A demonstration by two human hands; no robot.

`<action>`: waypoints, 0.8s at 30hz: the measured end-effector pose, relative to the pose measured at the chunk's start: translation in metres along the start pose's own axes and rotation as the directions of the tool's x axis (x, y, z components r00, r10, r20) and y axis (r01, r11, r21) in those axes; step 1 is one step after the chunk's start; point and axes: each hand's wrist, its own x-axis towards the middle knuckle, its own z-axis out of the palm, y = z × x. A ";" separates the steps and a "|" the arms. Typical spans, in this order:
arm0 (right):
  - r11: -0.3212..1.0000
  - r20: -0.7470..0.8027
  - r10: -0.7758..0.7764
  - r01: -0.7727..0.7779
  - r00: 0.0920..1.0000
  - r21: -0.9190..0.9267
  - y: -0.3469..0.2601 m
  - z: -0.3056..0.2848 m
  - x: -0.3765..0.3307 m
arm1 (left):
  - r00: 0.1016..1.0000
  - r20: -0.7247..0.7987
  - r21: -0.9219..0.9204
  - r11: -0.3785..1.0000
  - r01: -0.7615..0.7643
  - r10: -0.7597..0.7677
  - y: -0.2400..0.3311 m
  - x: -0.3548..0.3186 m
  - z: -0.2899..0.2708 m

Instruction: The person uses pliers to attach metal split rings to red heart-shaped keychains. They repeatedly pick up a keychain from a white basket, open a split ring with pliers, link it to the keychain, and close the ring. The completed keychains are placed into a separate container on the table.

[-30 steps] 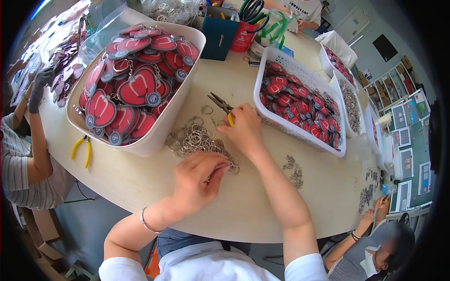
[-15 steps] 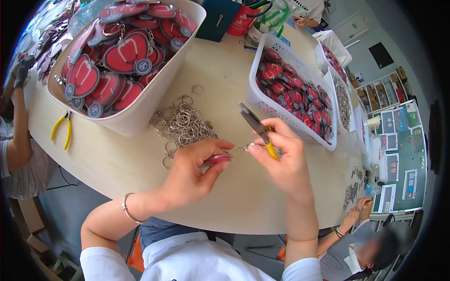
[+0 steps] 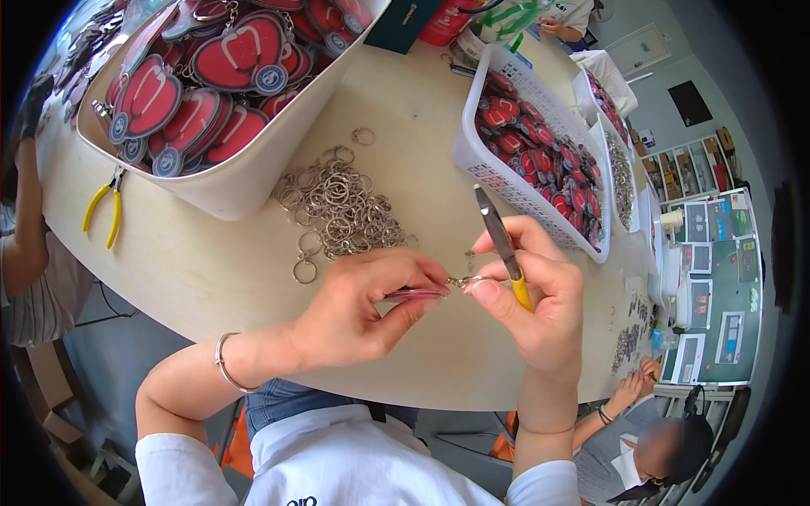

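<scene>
Above the near edge of the round table (image 3: 211, 278), a flat red tag (image 3: 418, 294) is pinched edge-on between the thumb and fingers of the left hand (image 3: 363, 308), which is closed tightly on it. A small metal ring (image 3: 467, 282) at the tag's end is pressed by the thumb of the right hand (image 3: 536, 295), whose fingers are curled around yellow-handled pliers (image 3: 502, 244), jaws pointing up and away. A loose pile of key rings (image 3: 337, 211) is spread on the tabletop just beyond the hands. To the left, a white tub (image 3: 245, 181) is heaped with red heart-shaped tags (image 3: 236, 55); to the right, a white perforated basket (image 3: 506, 181) is filled with smaller red tags (image 3: 540, 139). Bare tabletop is left between tub and basket. A second pair of yellow pliers (image 3: 105, 207) is laid near the left rim.
</scene>
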 end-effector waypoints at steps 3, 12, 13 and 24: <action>1.000 0.000 0.002 -0.002 1.000 0.013 -0.003 0.000 0.000 | 0.998 0.020 -0.006 0.998 0.066 -0.066 0.003 0.000 -0.001; 1.000 0.012 -0.025 0.025 1.000 0.010 -0.010 0.001 0.000 | 0.997 0.029 -0.010 0.997 0.077 -0.077 0.004 0.000 -0.003; 1.000 0.013 -0.020 0.020 1.000 0.009 -0.011 0.001 -0.001 | 0.997 0.031 -0.010 0.998 0.065 -0.064 0.004 0.000 -0.003; 0.999 0.032 -0.038 0.039 0.999 -0.032 -0.012 -0.001 -0.002 | 0.999 0.023 0.004 1.000 0.025 -0.025 0.003 0.001 -0.004</action>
